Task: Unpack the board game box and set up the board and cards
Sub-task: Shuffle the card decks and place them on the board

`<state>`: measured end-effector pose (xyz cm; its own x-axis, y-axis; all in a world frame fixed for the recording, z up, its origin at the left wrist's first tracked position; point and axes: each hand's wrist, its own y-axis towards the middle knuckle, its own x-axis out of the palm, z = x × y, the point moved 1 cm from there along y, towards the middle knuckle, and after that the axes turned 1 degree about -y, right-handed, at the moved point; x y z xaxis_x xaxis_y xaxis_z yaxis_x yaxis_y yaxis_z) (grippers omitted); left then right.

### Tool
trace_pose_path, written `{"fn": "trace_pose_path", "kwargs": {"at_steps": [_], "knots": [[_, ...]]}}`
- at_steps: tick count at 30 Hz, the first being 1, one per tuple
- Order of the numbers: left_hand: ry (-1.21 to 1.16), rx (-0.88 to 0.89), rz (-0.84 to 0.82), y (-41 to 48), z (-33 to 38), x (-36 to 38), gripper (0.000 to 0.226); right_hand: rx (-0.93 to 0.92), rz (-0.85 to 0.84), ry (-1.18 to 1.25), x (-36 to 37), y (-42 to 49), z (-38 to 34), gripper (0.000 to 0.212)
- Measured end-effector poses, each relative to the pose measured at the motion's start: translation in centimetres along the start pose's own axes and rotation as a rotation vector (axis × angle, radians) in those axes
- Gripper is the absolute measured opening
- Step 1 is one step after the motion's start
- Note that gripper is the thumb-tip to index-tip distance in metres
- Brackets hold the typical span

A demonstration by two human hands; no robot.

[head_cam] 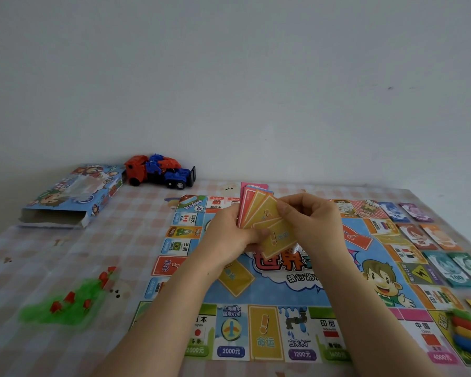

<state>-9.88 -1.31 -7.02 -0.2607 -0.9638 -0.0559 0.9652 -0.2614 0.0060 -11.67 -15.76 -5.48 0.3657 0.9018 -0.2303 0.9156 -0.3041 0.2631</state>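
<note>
Board (283,295) lies flat on the table (65,254), directly under both hands. Yellow card slot (235,277) printed on it sits just below the left hand (229,238), long axis diagonal; judged the likely target, left hand nearer. Fanned cards (259,213) held above the board's centre: left hand closed around the fan, right hand (310,224) pinching the front yellow card, forearms converging.

Colourful board (280,317) unfolded flat, fanned orange-yellow cards (264,219) above it, open empty box (74,197) far left
</note>
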Motion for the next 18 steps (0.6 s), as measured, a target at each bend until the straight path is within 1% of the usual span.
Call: {"fn": "trace_pose_path", "kwargs": {"at_steps": [3,5,6,11,14,17,18], "knots": [[0.001,0.006,-0.002,0.05,0.09,0.01,0.033,0.003,0.003,-0.006,0.16,0.03,0.02,0.007],[0.012,0.012,-0.016,0.00,0.14,0.05,0.031,-0.004,0.033,-0.027,0.18,0.10,0.06,0.014],[0.011,0.012,-0.016,-0.02,0.12,0.06,0.031,-0.008,0.041,-0.025,0.18,0.13,0.08,0.014],[-0.010,0.001,0.022,0.09,0.03,-0.23,0.034,-0.035,0.012,-0.016,0.12,0.04,0.01,0.007],[0.000,0.011,0.036,0.13,0.06,-0.28,0.033,0.009,0.017,0.023,0.01,0.09,0.11,0.004],[0.008,0.023,0.057,0.10,0.09,-0.29,0.032,0.054,0.053,-0.009,-0.14,0.07,0.25,0.019],[0.008,0.025,0.057,0.08,0.10,-0.28,0.032,0.057,0.055,-0.016,-0.17,0.07,0.24,0.019]]}}
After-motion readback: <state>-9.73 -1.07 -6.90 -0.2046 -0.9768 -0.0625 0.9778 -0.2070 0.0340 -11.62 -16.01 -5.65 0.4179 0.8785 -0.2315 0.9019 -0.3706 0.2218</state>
